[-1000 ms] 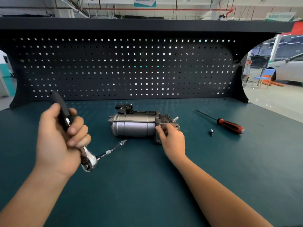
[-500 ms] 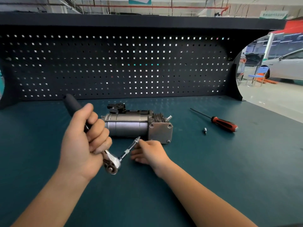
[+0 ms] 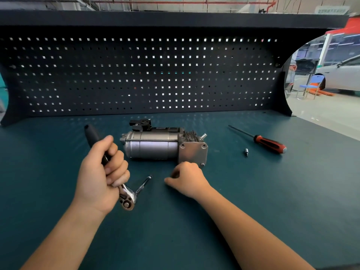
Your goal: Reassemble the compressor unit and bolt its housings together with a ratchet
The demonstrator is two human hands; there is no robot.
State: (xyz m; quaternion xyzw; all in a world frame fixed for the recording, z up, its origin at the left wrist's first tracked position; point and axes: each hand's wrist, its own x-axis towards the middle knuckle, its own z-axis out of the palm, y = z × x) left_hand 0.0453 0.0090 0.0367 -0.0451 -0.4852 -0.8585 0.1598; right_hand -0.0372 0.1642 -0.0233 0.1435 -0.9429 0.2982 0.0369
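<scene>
The silver compressor unit (image 3: 152, 147) lies on its side on the teal bench, its square end housing (image 3: 193, 152) facing me with bolts showing in three corners. My left hand (image 3: 99, 176) grips the black handle of the ratchet (image 3: 127, 199), whose thin extension points up and right above the bench. My right hand (image 3: 189, 178) rests on the bench with its fingers curled, right at the housing's lower left corner, which it hides. Nothing shows in its fingers.
A red-and-black screwdriver (image 3: 269, 143) lies to the right of the unit, with a small loose bit (image 3: 246, 152) beside it. A dark pegboard (image 3: 146, 75) closes the back of the bench (image 3: 272, 201). A car and a chair stand beyond the bench's right end.
My right hand left the housing, touched the ratchet's extension tip, then moved right to the housing's lower corner. My left hand brought the ratchet in toward the unit.
</scene>
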